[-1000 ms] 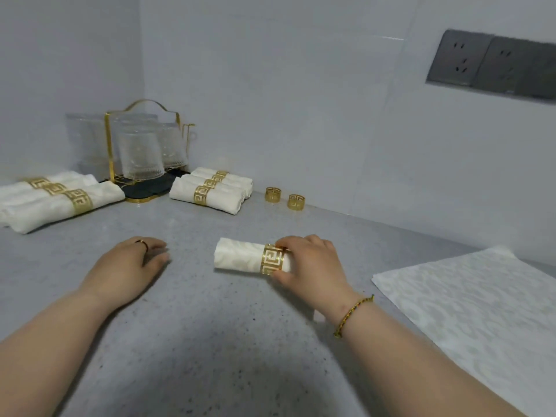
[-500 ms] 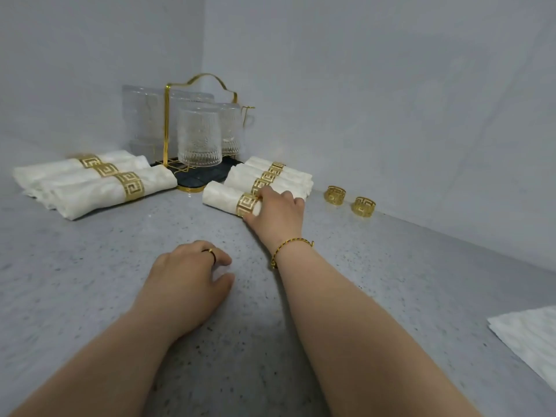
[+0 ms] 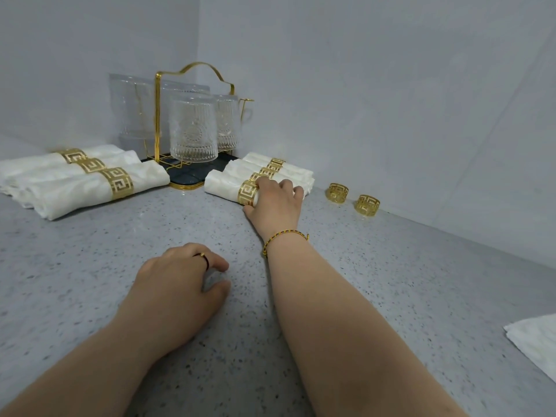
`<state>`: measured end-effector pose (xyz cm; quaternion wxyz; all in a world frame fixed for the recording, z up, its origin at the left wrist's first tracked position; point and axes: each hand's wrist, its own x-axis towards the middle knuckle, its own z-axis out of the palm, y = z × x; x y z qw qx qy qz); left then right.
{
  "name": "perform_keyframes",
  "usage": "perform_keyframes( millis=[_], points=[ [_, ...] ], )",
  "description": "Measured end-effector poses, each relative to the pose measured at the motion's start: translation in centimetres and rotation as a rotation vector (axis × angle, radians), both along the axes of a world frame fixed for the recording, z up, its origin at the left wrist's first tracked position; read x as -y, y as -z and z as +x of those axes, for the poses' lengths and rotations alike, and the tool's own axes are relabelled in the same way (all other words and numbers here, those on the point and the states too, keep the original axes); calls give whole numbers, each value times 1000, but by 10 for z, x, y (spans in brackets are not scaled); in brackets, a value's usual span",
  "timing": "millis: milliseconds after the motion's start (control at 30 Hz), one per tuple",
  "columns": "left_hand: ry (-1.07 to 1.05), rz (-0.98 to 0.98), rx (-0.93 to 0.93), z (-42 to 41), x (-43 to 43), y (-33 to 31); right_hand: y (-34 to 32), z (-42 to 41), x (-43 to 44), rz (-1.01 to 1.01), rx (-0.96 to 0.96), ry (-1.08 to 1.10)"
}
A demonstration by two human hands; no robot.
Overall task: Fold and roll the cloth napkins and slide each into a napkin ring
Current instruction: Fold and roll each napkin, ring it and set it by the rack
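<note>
My right hand [image 3: 275, 203] grips a rolled white napkin [image 3: 224, 186] with a gold ring [image 3: 247, 192] on it, set down as the nearest of three ringed rolls by the back wall. The two rolls behind it [image 3: 288, 170] lie side by side. My left hand [image 3: 180, 284] rests on the grey counter [image 3: 90, 266], fingers loosely curled, holding nothing. Two loose gold napkin rings [image 3: 338, 192] [image 3: 367, 205] stand to the right of the rolls. A flat white napkin [image 3: 538, 341] shows only its corner at the right edge.
Three more ringed napkin rolls [image 3: 81, 182] lie at the far left. A gold wire rack with clear glasses [image 3: 192, 130] on a dark tray stands in the corner between the two groups. Grey walls close the back and left.
My right hand carried the ringed roll from the counter's middle to the back and set it against the two rolls there. My left hand stayed resting on the counter.
</note>
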<state>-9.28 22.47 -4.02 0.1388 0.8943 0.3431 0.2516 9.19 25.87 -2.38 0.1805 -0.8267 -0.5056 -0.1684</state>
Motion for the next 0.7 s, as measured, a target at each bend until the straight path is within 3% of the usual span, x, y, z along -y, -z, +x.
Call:
perform_keyframes(
  millis=[367,700],
  points=[
    [-5,3,-21,1,-2,0,-1,-2,2,-14,-13,-5],
    [-18,12,-76,1,3,-4,-11,-18,66,83,-201,-16]
  ],
)
